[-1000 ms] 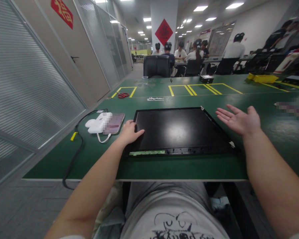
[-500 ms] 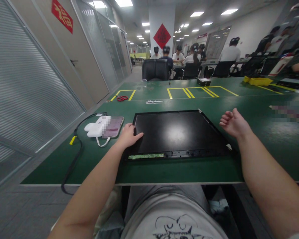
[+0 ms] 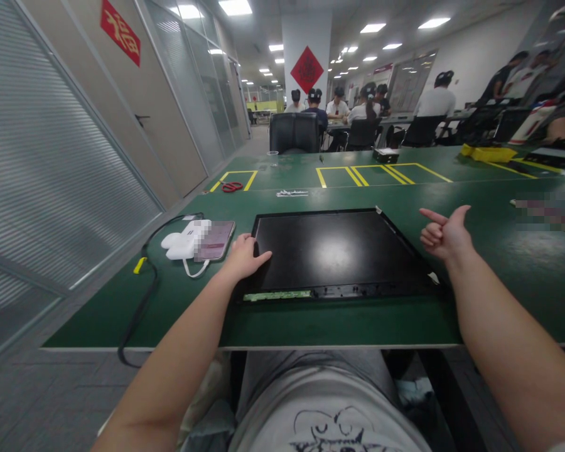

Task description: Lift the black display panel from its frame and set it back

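Note:
A black display panel [image 3: 332,251] lies flat on the green table, with a green circuit strip [image 3: 277,295] along its near edge. My left hand [image 3: 245,256] grips the panel's left edge, thumb on the dark surface and fingers along the outer side. To the right of the panel, my right hand [image 3: 446,233] is raised with nothing in it; its index finger and thumb stick out while the other fingers curl. A small pale tab [image 3: 433,278] shows at the panel's near right corner, close to my right wrist.
Left of the panel are a phone [image 3: 220,240], a white device [image 3: 186,242] and a black cable [image 3: 154,282]. Farther back lie red-handled scissors [image 3: 231,186], small white pieces [image 3: 292,193] and a yellow tray [image 3: 488,153]. Several people sit at tables behind.
My right hand has changed from loosely curled fingers to an outstretched index finger and thumb. My left hand and the panel have stayed in place.

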Demonstrator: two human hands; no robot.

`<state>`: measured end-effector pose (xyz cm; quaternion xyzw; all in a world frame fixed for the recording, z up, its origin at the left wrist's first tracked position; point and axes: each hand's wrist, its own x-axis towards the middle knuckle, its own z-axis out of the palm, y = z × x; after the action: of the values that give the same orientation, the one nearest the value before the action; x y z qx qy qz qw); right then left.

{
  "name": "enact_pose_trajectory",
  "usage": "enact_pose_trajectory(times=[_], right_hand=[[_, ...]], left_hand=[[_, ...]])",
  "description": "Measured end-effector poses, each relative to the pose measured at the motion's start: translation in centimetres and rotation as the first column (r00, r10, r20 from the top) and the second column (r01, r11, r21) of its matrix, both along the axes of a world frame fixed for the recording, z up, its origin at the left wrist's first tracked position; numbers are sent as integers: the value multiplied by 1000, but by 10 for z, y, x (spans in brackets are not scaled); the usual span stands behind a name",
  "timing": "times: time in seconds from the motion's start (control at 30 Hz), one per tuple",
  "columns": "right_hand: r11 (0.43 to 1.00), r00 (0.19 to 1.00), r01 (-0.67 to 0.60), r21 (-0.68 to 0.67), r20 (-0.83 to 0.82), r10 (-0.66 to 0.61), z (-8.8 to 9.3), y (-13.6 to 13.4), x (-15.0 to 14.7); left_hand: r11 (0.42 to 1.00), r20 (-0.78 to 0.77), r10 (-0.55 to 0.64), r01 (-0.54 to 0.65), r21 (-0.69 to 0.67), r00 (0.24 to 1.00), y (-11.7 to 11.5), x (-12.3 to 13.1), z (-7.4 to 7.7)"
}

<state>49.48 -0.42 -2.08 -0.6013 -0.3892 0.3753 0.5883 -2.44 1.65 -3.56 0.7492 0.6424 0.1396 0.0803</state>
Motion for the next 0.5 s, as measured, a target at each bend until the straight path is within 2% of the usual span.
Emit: enact_pose_trajectory(times=[0.1, 0.2, 0.4, 0.5], right_hand=[[999, 997, 14, -39, 82, -10, 2, 1, -4], [997, 998, 33, -69, 54, -30, 2, 3, -5], [998, 994, 29, 47, -107, -24, 2, 6, 2], [999, 999, 27, 39, -44, -26, 1, 6, 8]], left_hand=[[1000, 4, 1, -1, -3, 1000, -1, 1, 1], [1000, 8, 2, -2, -3, 1000, -1, 1, 1], [1000, 21, 5, -5, 7, 1000, 1, 0, -1], [1000, 11, 2, -2, 1, 1000, 1, -1, -1]])
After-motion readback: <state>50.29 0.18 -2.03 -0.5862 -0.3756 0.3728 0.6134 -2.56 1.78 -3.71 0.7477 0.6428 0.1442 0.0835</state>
